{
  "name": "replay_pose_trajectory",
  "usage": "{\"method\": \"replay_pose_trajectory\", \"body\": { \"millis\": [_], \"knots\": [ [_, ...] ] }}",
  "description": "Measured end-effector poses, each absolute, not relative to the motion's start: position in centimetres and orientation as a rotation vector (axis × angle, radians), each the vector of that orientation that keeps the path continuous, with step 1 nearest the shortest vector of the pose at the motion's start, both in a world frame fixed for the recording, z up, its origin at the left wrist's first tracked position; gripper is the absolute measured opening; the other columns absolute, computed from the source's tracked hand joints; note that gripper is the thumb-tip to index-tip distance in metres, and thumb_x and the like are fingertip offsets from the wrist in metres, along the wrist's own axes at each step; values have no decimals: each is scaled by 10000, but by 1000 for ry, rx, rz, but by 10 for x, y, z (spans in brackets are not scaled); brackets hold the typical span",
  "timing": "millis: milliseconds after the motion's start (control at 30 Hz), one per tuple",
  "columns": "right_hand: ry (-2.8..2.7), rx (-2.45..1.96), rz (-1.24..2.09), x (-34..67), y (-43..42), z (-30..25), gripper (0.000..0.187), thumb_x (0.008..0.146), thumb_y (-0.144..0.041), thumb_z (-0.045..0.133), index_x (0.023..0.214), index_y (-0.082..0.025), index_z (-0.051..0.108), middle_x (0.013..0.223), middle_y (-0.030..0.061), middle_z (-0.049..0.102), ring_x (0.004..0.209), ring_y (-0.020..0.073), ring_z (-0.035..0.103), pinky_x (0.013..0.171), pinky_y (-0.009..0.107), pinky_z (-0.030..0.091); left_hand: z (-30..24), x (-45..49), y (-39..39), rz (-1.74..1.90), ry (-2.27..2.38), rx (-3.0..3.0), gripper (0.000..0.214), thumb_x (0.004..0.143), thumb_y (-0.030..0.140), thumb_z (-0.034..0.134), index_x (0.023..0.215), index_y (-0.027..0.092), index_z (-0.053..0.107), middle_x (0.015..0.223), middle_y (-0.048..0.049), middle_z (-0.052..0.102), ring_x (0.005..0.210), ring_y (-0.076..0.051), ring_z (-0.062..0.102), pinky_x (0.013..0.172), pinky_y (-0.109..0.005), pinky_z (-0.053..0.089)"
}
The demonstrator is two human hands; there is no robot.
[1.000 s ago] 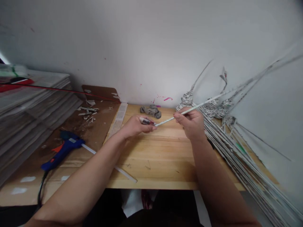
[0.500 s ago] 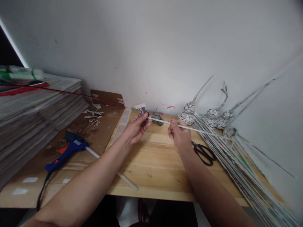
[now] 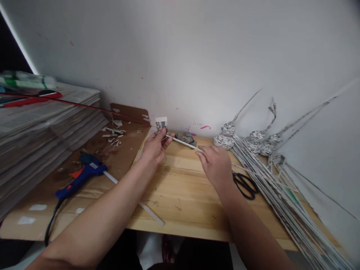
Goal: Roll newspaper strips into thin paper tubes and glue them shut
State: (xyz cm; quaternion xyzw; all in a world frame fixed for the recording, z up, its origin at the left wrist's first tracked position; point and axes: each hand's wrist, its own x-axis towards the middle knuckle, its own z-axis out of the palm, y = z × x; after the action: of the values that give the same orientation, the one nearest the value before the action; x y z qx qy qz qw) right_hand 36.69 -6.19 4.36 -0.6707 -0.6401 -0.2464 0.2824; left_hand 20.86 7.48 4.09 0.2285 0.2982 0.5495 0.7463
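Note:
A thin rolled paper stick (image 3: pixel 184 143) stretches between my two hands above the wooden table. My left hand (image 3: pixel 156 144) pinches its far left end, where a small printed paper piece (image 3: pixel 161 123) stands up past the fingertips. Farther along the stick, my right hand (image 3: pixel 216 161) grips it with the thumb and fingers closed; the stick continues beyond that hand toward the right. Behind the stick lies a grey crumpled lump (image 3: pixel 186 138). Black-handled scissors (image 3: pixel 245 185) rest beside my right wrist, their blades partly hidden by it.
Several woven paper shapes (image 3: pixel 224 139) with upright tails stand along the wall. A bundle of paper sticks (image 3: pixel 270 191) lies at the right. On the cardboard (image 3: pixel 92 210) at left are a blue glue gun (image 3: pixel 81 178), paper scraps (image 3: pixel 114 133) and a tall newspaper stack (image 3: pixel 56 127).
My left hand has shifted slightly left and up with the stick's end, and the printed piece is more upright. My right hand has turned palm-down, and the stick slants more.

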Motion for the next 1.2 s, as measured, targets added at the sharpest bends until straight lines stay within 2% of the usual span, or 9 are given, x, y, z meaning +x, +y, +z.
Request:
{"method": "replay_pose_trajectory", "body": {
  "millis": [167, 367, 433, 600, 667, 867, 933, 1067, 1200],
  "knots": [
    [-1759, -1866, -208, 363, -66, 45, 287, 980, -351, 483, 913, -177, 701, 831, 72, 708, 790, 204, 622, 717, 318, 413, 39, 206, 79, 1193, 601, 505, 123, 872, 167, 660, 755, 138, 637, 682, 6, 651, 637, -78, 682, 540, -112, 537],
    [-1592, -1771, 818, 365, -72, 54, 410, 1006, -450, 323, 927, -193, 631, 611, -16, 573, 501, 126, 497, 515, 258, 372, 42, 206, 80, 1137, 573, 503, 125, 853, 173, 688, 752, 120, 637, 676, -3, 651, 605, -74, 673, 510, -103, 538],
    [-1616, -1789, 764, 365, -72, 55, 370, 990, -456, 370, 936, -197, 629, 630, -15, 580, 519, 127, 500, 525, 258, 361, 42, 206, 79, 1131, 576, 502, 122, 858, 160, 677, 752, 117, 638, 674, -5, 651, 597, -74, 668, 504, -105, 538],
    [-1769, -1849, 137, 357, -72, 53, 260, 953, -373, 489, 874, -189, 655, 717, 22, 623, 667, 158, 541, 641, 289, 351, 39, 207, 78, 1136, 594, 508, 153, 881, 150, 641, 731, 115, 645, 685, -20, 655, 600, -80, 666, 518, -119, 546],
    [-1751, -1828, 272, 357, -71, 52, 307, 970, -376, 447, 862, -184, 662, 683, 18, 588, 644, 152, 525, 627, 284, 356, 39, 207, 78, 1128, 590, 507, 151, 884, 145, 635, 736, 117, 654, 688, -19, 656, 606, -80, 668, 523, -120, 547],
    [-1415, -1606, 1126, 365, -68, 50, 432, 976, -527, 357, 927, -179, 610, 559, -59, 399, 431, 97, 335, 442, 242, 288, 42, 208, 78, 1095, 576, 496, 142, 885, 146, 636, 748, 117, 660, 684, -16, 663, 593, -70, 665, 522, -109, 543],
    [-1495, -1648, 980, 364, -68, 49, 397, 964, -519, 408, 939, -180, 614, 604, -40, 466, 474, 105, 396, 471, 248, 323, 43, 208, 77, 1103, 595, 489, 142, 876, 153, 651, 739, 117, 649, 677, -12, 660, 589, -66, 661, 522, -105, 539],
    [-1757, -1773, 226, 356, -66, 46, 253, 937, -393, 540, 1054, -191, 636, 847, 42, 673, 766, 180, 601, 697, 295, 416, 43, 208, 76, 1136, 614, 490, 143, 864, 157, 668, 732, 122, 627, 672, -4, 655, 598, -68, 660, 532, -113, 541],
    [-1853, -1825, -79, 352, -64, 40, 263, 987, -333, 440, 1021, -178, 650, 958, 98, 707, 880, 225, 632, 763, 319, 410, 41, 209, 75, 1148, 602, 504, 118, 853, 152, 680, 750, 128, 626, 683, -2, 654, 613, -73, 663, 544, -119, 545]
  ]
}}
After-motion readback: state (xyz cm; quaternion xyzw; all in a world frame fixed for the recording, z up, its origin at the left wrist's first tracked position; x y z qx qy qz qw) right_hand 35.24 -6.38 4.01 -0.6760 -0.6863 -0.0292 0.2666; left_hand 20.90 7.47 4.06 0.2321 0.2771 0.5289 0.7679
